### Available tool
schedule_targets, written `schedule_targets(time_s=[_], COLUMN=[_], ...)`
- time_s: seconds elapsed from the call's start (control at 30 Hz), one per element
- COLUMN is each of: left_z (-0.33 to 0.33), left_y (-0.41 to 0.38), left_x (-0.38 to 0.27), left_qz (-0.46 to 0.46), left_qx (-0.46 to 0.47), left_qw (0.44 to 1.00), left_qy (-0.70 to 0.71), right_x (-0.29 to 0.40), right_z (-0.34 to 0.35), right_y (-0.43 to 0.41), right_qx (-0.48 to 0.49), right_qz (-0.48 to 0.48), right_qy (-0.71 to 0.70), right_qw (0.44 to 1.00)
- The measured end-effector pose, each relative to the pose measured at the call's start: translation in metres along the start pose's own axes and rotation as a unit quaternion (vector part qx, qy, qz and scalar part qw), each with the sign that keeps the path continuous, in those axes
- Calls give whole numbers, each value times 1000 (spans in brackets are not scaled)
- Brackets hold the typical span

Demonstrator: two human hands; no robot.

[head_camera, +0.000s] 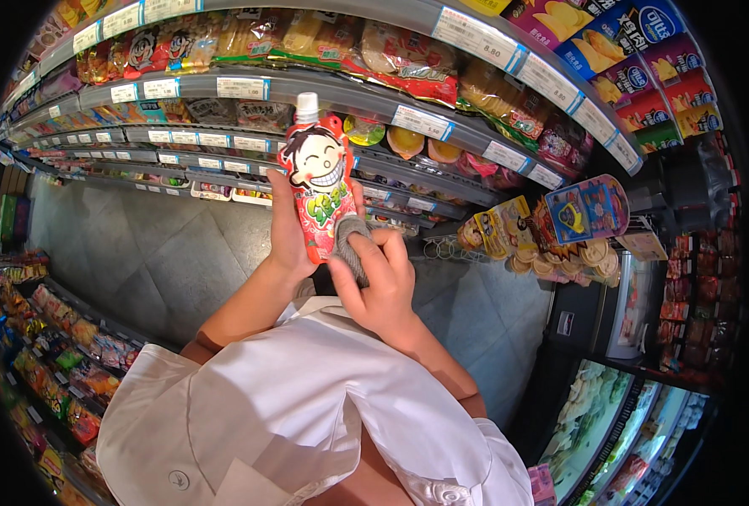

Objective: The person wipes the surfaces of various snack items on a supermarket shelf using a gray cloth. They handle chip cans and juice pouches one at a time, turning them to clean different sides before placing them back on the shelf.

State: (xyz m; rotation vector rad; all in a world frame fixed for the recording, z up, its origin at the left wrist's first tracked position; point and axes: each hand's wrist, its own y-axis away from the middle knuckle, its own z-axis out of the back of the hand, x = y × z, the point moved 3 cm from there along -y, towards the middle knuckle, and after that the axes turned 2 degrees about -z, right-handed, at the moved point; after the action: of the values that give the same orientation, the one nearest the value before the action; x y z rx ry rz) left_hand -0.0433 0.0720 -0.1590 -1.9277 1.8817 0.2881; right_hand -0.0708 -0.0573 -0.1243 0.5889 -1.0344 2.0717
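Observation:
My left hand point(289, 234) holds a red spouted drink pouch point(317, 183) upright, its fingers wrapped behind it. The pouch has a white screw cap point(307, 107) at the top and a cartoon face on its front. In my right hand point(381, 272) is a bunched grey cloth point(352, 245), pressed against the pouch's lower right edge. Part of the cloth is hidden under the fingers.
Shelves of packaged snacks point(406, 57) with a price-label rail point(349, 88) curve across the front. At the right hang snack packs point(507, 228), with a lit refrigerated case point(589, 417) below. Another snack shelf point(64, 367) stands at the lower left. Grey floor tiles point(140, 253) show between them.

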Motion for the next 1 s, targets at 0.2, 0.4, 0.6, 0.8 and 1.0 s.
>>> schedule_targets(time_s=[0.2,0.4,0.6,0.8,1.0], left_z=[-16,-36,-25,-27,-27], left_y=[15,8,14,5,4], left_x=[-1,-16,-17,-28,-35], left_qz=[6,1,31,-6,22], left_qx=[-124,-32,8,-20,-30], left_qw=[983,985,989,982,998], left_qy=[-137,-169,-141,-190,-53], right_x=[-11,-17,-26,-54,-45], right_z=[3,-5,-18,-19,38], right_y=[-5,9,14,11,-34], right_qx=[-68,-94,-32,59,-185], right_qz=[1,-174,-247,-232,-262], right_qy=[58,-376,-545,-462,-400], right_qw=[996,905,800,854,858])
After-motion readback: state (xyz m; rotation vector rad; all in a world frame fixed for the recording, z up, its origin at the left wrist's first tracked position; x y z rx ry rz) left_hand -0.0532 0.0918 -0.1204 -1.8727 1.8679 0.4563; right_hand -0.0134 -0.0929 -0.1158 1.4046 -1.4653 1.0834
